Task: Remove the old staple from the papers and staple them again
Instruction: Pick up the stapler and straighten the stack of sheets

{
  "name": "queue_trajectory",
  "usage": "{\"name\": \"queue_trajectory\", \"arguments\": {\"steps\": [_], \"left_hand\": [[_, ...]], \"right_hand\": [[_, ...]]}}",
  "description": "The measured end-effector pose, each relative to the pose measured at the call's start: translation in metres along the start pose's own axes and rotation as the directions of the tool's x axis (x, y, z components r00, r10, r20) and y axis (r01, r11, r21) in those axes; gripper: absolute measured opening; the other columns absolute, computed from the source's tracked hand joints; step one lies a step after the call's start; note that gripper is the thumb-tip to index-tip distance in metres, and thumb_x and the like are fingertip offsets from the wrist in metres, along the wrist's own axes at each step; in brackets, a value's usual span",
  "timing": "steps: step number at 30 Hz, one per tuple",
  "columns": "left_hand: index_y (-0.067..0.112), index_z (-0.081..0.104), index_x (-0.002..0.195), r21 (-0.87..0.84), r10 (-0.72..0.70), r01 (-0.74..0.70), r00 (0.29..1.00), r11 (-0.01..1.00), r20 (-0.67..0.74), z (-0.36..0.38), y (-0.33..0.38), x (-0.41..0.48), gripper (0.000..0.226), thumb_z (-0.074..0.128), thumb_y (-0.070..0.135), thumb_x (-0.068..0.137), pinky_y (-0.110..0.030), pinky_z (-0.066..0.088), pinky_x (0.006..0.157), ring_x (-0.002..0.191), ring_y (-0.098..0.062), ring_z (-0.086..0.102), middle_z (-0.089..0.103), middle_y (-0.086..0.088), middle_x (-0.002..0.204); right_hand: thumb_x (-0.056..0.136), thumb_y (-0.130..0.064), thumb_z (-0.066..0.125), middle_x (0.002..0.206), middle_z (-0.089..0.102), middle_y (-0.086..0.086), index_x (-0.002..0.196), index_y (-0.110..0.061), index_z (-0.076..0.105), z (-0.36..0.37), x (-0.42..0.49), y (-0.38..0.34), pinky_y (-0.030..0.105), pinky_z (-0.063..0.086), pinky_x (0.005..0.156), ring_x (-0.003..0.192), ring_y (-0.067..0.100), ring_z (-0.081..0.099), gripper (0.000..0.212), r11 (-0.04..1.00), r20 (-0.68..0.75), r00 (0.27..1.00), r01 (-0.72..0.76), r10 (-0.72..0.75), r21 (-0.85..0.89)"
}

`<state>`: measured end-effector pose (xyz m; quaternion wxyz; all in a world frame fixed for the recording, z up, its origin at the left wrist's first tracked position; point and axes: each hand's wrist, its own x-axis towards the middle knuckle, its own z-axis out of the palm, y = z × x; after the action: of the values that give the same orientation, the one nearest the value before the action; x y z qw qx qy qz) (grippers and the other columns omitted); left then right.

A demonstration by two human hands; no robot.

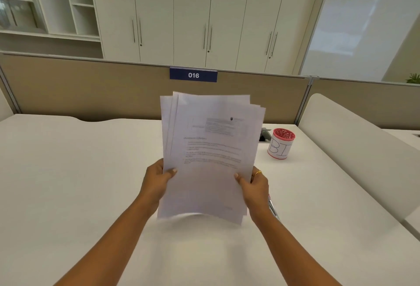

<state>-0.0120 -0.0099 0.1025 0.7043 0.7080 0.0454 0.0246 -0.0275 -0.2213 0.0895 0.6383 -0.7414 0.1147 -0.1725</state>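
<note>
A stack of several printed white papers (211,149) stands upright above the white desk, its sheets fanned unevenly at the top corners. My left hand (159,179) grips the stack's left edge, thumb on the front sheet. My right hand (254,185) grips the right edge the same way and wears a gold ring. The lower edge of the papers is blurred just above the desk. No staple is visible on the sheets. A slim metal and pink object (272,208), possibly a stapler, lies on the desk, mostly hidden behind my right wrist.
A red mesh cup (281,143) with a white label stands on the white desk (79,183) at the right. A cable port (264,135) sits behind the papers. A beige partition (91,88) with a blue "016" sign (193,75) borders the far edge.
</note>
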Motion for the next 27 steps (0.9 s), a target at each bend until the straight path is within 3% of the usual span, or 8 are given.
{"name": "queue_trajectory", "arguments": {"steps": [7, 12, 15, 18, 24, 27], "left_hand": [[0.022, 0.064, 0.091, -0.065, 0.070, -0.072, 0.997, 0.995, -0.031, 0.001, 0.007, -0.011, 0.016, 0.065, 0.008, 0.083, -0.042, 0.051, 0.082, 0.089, -0.034, 0.060, 0.067, -0.008, 0.095], [0.011, 0.063, 0.103, -0.042, 0.072, -0.073, 0.997, 0.996, -0.009, 0.003, 0.002, -0.012, 0.024, 0.069, 0.009, 0.079, -0.028, 0.050, 0.066, 0.087, -0.033, 0.058, 0.065, -0.010, 0.096], [0.012, 0.062, 0.102, -0.017, 0.098, -0.098, 0.995, 0.995, -0.009, 0.004, 0.004, -0.010, 0.022, 0.067, 0.009, 0.081, -0.031, 0.051, 0.071, 0.090, -0.034, 0.058, 0.064, -0.011, 0.100], [0.011, 0.061, 0.106, -0.018, 0.126, -0.127, 0.992, 0.992, -0.010, 0.004, 0.007, -0.009, 0.025, 0.066, 0.009, 0.082, -0.038, 0.051, 0.080, 0.094, -0.036, 0.057, 0.063, -0.014, 0.104], [0.015, 0.061, 0.103, -0.002, 0.167, -0.167, 0.986, 0.986, 0.001, 0.001, 0.008, -0.010, 0.029, 0.071, 0.008, 0.077, -0.023, 0.051, 0.069, 0.089, -0.028, 0.058, 0.065, -0.005, 0.097], [0.016, 0.062, 0.103, -0.023, 0.152, -0.151, 0.988, 0.988, 0.027, 0.003, 0.007, -0.011, 0.027, 0.070, 0.008, 0.078, -0.023, 0.051, 0.069, 0.090, -0.027, 0.059, 0.066, -0.002, 0.096]], "right_hand": [[0.081, -0.011, 0.069, 0.100, 0.067, 0.008, 0.108, -0.011, 0.056, 0.001, -0.007, -0.002, 0.025, 0.058, 0.070, 0.088, 0.027, 0.065, 0.030, 0.971, -0.007, 1.000, -0.002, 0.004, 0.240], [0.080, -0.013, 0.070, 0.101, 0.068, 0.004, 0.101, -0.020, 0.059, 0.002, -0.009, 0.001, 0.036, 0.057, 0.077, 0.089, 0.027, 0.066, 0.026, 0.967, 0.051, 0.999, -0.027, 0.015, 0.251], [0.082, -0.013, 0.067, 0.098, 0.068, 0.007, 0.098, -0.019, 0.062, 0.003, -0.008, -0.002, 0.041, 0.056, 0.080, 0.087, 0.031, 0.064, 0.017, 0.970, 0.034, 0.999, -0.009, 0.001, 0.243], [0.082, -0.012, 0.067, 0.094, 0.067, 0.004, 0.087, -0.025, 0.062, 0.002, -0.006, -0.005, 0.036, 0.057, 0.075, 0.086, 0.032, 0.063, 0.015, 0.968, 0.025, 0.999, 0.037, -0.045, 0.248], [0.077, -0.014, 0.072, 0.094, 0.068, -0.009, 0.095, -0.028, 0.061, 0.000, -0.005, -0.009, 0.017, 0.056, 0.064, 0.084, 0.016, 0.065, 0.025, 0.963, 0.057, 0.995, 0.058, -0.076, 0.263], [0.078, -0.014, 0.072, 0.092, 0.068, -0.006, 0.091, -0.026, 0.063, 0.002, -0.005, -0.009, 0.020, 0.057, 0.065, 0.082, 0.018, 0.066, 0.020, 0.962, 0.057, 0.996, 0.050, -0.068, 0.270]]}}
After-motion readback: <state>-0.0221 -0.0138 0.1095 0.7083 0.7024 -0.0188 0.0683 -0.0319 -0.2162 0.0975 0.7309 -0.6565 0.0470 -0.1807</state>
